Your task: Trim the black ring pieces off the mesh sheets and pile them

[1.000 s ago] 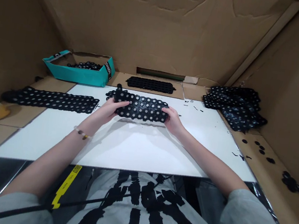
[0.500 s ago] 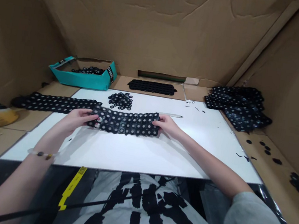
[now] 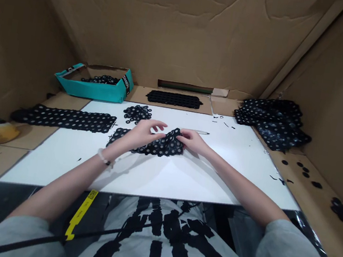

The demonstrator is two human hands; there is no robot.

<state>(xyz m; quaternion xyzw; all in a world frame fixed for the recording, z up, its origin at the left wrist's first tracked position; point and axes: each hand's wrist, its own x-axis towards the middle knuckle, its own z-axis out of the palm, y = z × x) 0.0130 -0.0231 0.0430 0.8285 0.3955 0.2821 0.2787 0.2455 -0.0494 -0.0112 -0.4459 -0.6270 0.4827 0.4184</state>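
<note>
Boxing in the whole scene, cardboard walls (image 3: 141, 25) rise around a white table (image 3: 164, 179), a sensible barrier, probably, against small pieces straying. Right up at the near edge comes the person's grey shirt (image 3: 145, 236), splashed with black! Over on the far right sits a rumpled pile of dotted sheets (image 3: 272, 122), and back on the left a teal box (image 3: 95, 90) with dark rings inside, both likely kept outward so the middle serves the hands.

A long dotted strip (image 3: 66, 118) lies flat on the left, straddling the table's edge. And here's the centre of it: a dotted black sheet (image 3: 158, 147) near the middle of the table, flatter at its left, rucked up at its right end. The right hand (image 3: 194, 142) has that end pinched between thumb and fingers, apparently to steady it; the left hand (image 3: 143, 134) reaches over the sheet, fingers parted and gripping nothing visible, thumb beside the ruck. Touching? Can't tell!

Behind, a darker perforated panel (image 3: 174, 99) rests flat. Smaller now: a yellow tag (image 3: 80, 213) by the person's lap, a heap of rings (image 3: 136, 113) just beyond the left hand, seemingly for easy reach, a pen (image 3: 202, 132) behind the right, loose black discs (image 3: 306, 169) far right.

Tiniest, the lettering: the box's dark band seems to read "SHION"; the tag's print is too small to make out!
</note>
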